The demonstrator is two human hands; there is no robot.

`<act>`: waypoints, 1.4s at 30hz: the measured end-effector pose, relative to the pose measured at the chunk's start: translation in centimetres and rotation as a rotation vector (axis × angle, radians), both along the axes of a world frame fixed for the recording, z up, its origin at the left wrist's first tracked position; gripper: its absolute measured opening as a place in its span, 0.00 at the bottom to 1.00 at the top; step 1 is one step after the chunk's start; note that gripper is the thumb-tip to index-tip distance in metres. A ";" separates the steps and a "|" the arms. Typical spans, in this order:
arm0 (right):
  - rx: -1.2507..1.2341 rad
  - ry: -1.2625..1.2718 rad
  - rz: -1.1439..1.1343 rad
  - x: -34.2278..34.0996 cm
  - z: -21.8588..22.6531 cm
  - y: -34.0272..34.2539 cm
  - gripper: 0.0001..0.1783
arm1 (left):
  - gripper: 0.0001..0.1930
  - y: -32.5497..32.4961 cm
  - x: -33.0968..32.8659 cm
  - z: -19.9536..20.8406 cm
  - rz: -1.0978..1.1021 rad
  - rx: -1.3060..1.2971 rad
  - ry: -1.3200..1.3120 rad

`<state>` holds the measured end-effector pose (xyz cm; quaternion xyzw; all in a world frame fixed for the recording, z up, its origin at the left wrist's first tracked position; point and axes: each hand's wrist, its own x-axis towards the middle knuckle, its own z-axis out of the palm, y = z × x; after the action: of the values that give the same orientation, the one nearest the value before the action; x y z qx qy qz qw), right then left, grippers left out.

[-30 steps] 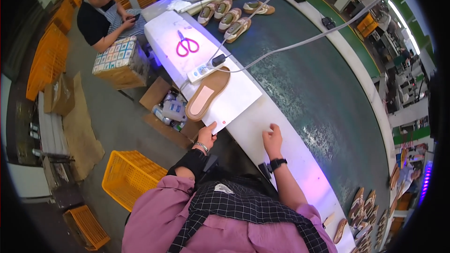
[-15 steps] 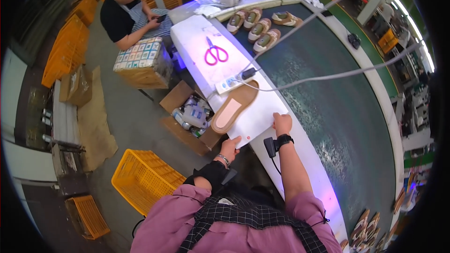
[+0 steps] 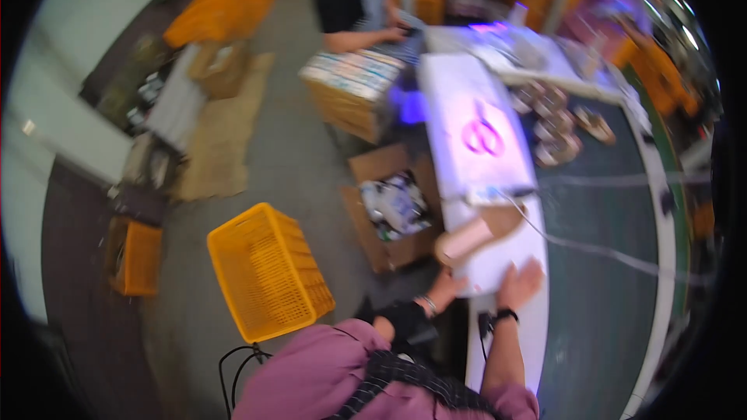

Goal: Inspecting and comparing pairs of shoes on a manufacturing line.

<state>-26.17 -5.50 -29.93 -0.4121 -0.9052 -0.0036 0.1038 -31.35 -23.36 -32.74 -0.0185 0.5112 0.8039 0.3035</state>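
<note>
A white sheet (image 3: pixel 498 253) lies over the near part of the white bench, its near edge by my hands. At its near left corner my left hand (image 3: pixel 447 289) looks closed on it, though the picture is smeared. My right hand (image 3: pixel 520 286) rests at the sheet's right side, fingers stretched out and holding nothing. Beyond my hands a tan shoe sole (image 3: pixel 506 220) with a pale pink patch (image 3: pixel 468 241) lies on the sheet. A white power strip (image 3: pixel 492 196) sits just past it, and pink-handled scissors (image 3: pixel 483 138) lie farther up the bench.
Right of the bench runs a dark green conveyor belt (image 3: pixel 591 327) with several shoes (image 3: pixel 556 140) at its far end. Grey cables (image 3: pixel 591 245) cross above it. On the left are an open carton (image 3: pixel 381 253) of bottles and a yellow crate (image 3: pixel 264 284). A person (image 3: pixel 350 12) sits beyond.
The view has swung left, shifting the scene rightward and blurring it. My right hand has let go of the sheet's edge and opened; my left stays at the corner.
</note>
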 end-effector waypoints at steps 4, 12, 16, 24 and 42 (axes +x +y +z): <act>0.029 -0.246 -0.098 0.3 0.7 -0.2 0.35 | 0.25 0.9 0.0 -2.9 -0.107 -0.313 0.043; 0.034 -0.313 -0.084 0.0 2.0 -0.7 0.35 | 0.24 0.3 -1.0 -1.7 -0.171 -0.468 0.143; 0.026 -0.301 -0.131 0.7 1.9 -0.9 0.35 | 0.24 -0.1 -1.6 -0.1 -0.204 -0.465 0.136; 0.049 -0.273 -0.101 1.2 1.9 -1.0 0.36 | 0.22 0.0 -1.9 -1.1 -0.190 -0.546 0.192; -0.052 -0.343 0.170 1.1 -1.1 5.4 0.47 | 0.16 -18.4 6.7 -3.6 0.010 -0.821 -0.010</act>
<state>-25.11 -0.07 -31.02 -0.3300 -0.9410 -0.0415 -0.0627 -24.66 -41.76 -36.34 -0.1443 0.7879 0.5346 0.2696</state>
